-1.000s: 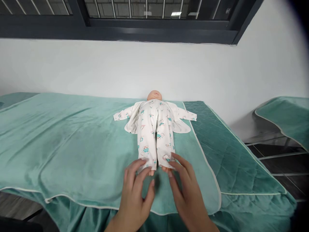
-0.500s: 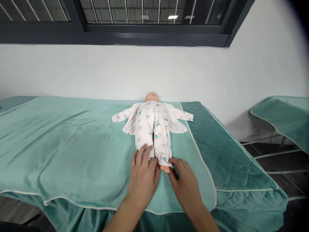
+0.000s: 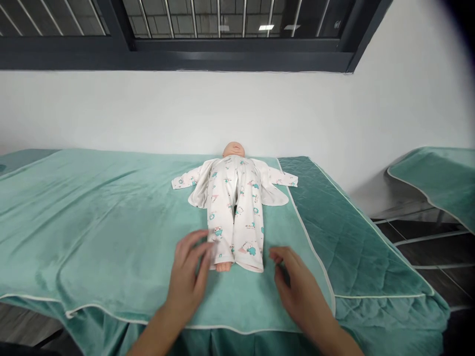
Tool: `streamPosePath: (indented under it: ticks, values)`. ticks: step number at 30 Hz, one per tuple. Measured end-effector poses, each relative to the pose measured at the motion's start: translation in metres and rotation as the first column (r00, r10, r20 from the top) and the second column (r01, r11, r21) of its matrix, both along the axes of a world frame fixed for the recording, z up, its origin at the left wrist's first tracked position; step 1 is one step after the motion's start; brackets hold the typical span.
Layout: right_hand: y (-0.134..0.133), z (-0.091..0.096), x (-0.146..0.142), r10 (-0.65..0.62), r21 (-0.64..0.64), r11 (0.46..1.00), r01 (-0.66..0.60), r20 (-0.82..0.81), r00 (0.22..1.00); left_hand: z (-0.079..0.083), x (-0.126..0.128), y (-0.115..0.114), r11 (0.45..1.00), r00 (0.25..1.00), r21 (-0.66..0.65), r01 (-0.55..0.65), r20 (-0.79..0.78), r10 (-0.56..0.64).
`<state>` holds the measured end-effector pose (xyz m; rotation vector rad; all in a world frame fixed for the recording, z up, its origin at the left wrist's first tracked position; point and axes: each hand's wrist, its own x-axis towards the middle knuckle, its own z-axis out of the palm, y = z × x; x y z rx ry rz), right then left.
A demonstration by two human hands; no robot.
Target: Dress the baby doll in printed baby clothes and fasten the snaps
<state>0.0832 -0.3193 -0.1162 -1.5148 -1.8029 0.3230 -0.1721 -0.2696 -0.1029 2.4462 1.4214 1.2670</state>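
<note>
A baby doll (image 3: pixel 233 149) lies on its back with its head toward the wall. It wears white printed trousers (image 3: pixel 249 217) and a white long-sleeved top (image 3: pixel 273 194), with both sleeves spread sideways. Toes (image 3: pixel 223 266) show below the left trouser hem; the right hem covers the other foot. My left hand (image 3: pixel 188 272) is beside the left trouser leg, fingers apart, slightly blurred, its fingertips close to the cloth; contact is unclear. Off the right leg, a small gap away, my right hand (image 3: pixel 302 284) hovers with bent fingers and the thumb apart, holding nothing.
Beneath the doll is a light green blanket (image 3: pixel 111 237) with pale edging, over a darker quilted cover (image 3: pixel 356 247). A white wall (image 3: pixel 156 109) and a dark window frame (image 3: pixel 237 60) stand behind. Another green-covered surface (image 3: pixel 441 173) and metal bars (image 3: pixel 445 267) are at the right.
Both hands have let go of the right trouser leg and moved apart, the left one leftward, the right one rightward. The right hem now hides that foot, and toes show at the left hem.
</note>
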Motion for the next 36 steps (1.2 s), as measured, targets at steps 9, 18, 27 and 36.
streamPosePath:
  ticks: [9, 18, 27, 36]
  values:
    - [0.155, 0.023, 0.019, -0.075, 0.095, 0.995, 0.039, 0.416, 0.906, 0.018, -0.011, 0.138, 1.0, 0.878, 0.007, -0.03, -0.478, 0.03]
    - [0.174, 0.008, 0.019, 0.026, 0.056, 0.997, -0.057, 0.453, 0.891, 0.022, 0.011, 0.174, 0.958, 0.897, -0.173, 0.227, -0.347, -0.275]
    - [0.176, 0.008, 0.02, 0.112, 0.011, 0.991, -0.134, 0.485, 0.867, 0.006, 0.02, 0.173, 0.958, 0.952, -0.261, 0.12, -0.244, -0.186]
    - [0.166, 0.009, 0.022, 0.078, 0.043, 0.993, -0.111, 0.477, 0.875, 0.008, 0.022, 0.166, 0.962, 0.963, -0.216, 0.164, -0.178, -0.204]
